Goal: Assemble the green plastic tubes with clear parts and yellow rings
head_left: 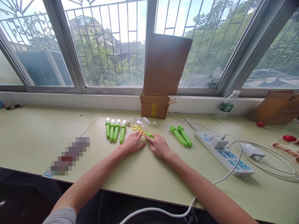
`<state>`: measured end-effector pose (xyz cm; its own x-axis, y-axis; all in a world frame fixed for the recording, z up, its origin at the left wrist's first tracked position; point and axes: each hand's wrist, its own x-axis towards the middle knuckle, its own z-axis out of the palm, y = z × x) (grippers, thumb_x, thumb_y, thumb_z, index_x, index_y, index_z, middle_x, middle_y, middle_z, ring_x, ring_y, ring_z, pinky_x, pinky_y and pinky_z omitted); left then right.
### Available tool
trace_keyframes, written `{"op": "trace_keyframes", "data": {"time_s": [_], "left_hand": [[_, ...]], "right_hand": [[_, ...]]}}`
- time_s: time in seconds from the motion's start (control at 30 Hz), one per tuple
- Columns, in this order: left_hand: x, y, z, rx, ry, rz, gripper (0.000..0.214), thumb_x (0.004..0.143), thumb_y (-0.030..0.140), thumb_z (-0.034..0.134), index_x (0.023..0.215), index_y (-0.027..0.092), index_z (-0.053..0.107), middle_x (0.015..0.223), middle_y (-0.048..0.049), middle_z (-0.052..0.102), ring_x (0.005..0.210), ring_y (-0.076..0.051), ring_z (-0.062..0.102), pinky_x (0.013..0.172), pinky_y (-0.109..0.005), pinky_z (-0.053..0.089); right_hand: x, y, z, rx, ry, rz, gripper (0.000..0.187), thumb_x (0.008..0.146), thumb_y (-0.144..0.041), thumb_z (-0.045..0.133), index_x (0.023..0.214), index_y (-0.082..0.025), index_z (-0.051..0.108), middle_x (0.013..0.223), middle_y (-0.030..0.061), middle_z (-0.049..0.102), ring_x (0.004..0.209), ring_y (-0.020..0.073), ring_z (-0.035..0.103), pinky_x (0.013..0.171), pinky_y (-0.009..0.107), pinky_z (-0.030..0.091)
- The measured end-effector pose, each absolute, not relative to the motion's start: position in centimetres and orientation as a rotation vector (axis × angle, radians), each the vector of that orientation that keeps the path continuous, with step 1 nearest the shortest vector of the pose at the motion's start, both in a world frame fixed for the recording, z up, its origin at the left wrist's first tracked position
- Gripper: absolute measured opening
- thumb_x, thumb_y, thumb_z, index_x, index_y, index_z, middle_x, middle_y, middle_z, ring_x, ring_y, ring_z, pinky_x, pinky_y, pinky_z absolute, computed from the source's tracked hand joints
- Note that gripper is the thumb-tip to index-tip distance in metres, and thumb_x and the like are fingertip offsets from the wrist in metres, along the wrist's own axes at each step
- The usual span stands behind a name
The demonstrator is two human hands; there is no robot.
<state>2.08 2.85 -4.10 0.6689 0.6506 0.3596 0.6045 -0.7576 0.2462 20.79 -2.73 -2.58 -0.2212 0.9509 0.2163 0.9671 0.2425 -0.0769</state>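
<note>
My left hand [133, 143] lies low over the table, fingers stretched forward and thumb apart. Its fingertips reach a yellow ring [141, 133], partly hidden by them. Facing it, my right hand [159, 146] has its index finger extended against a small ribbed green piece [149, 135]; neither hand appears to grip anything. Just beyond are more yellow rings [136, 128]. Several green sticks with white tops [117, 130] lie in a row to the left. On the right lie two green sticks [181, 136] without white tops. Clear plastic caps [140, 122] are scattered behind the rings.
A cardboard box [154, 105] stands against the window wall. To the right are a white power strip [224, 154] with chargers and looping cables, a plastic bottle [227, 105] and red items [289, 138]. A blurred object [70, 155] lies on the left.
</note>
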Motion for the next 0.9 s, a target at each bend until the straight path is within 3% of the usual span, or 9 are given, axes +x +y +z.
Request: {"op": "trace_keyframes", "data": {"time_s": [0.17,0.4,0.7,0.9], "left_hand": [[2.1,3.1,-3.9,2.763,0.991,0.718,0.056,0.086,0.037,0.049,0.136,0.021,0.031,0.135,-0.0129,0.044,0.125,-0.027,0.043,0.100,-0.042,0.039],[2.2,3.8,-3.7,2.758,1.023,0.813,0.032,0.090,0.023,0.040,0.120,0.023,0.051,0.115,-0.0080,0.059,0.104,-0.022,0.057,0.091,-0.038,0.047],[2.3,3.4,-3.4,2.746,1.152,0.897,0.023,0.092,0.030,0.040,0.102,0.022,0.060,0.101,-0.0048,0.066,0.089,-0.019,0.062,0.078,-0.031,0.049],[2.3,3.0,-2.9,2.630,1.356,0.934,0.031,0.095,0.035,0.030,0.087,0.020,0.056,0.078,-0.0036,0.066,0.070,-0.018,0.063,0.061,-0.027,0.044]], "right_hand": [[20.9,-2.7,-2.6,-1.792,-2.298,-0.109,0.050,0.089,-0.025,0.041,0.138,-0.034,0.041,0.119,0.0082,0.055,0.108,0.0228,0.046,0.091,0.033,0.031],[20.7,-2.8,-2.5,-1.811,-2.321,-0.088,0.051,0.087,-0.025,0.042,0.138,-0.035,0.041,0.122,0.0081,0.053,0.110,0.0235,0.044,0.091,0.033,0.030],[20.8,-2.7,-2.6,-1.767,-2.340,-0.101,0.054,0.086,-0.022,0.044,0.138,-0.034,0.040,0.122,0.0083,0.054,0.110,0.0232,0.045,0.091,0.033,0.032],[20.4,-2.9,-2.4,-1.621,-2.395,-0.032,0.056,0.083,-0.014,0.044,0.136,-0.032,0.044,0.118,0.0066,0.057,0.106,0.0206,0.048,0.089,0.031,0.035]]}}
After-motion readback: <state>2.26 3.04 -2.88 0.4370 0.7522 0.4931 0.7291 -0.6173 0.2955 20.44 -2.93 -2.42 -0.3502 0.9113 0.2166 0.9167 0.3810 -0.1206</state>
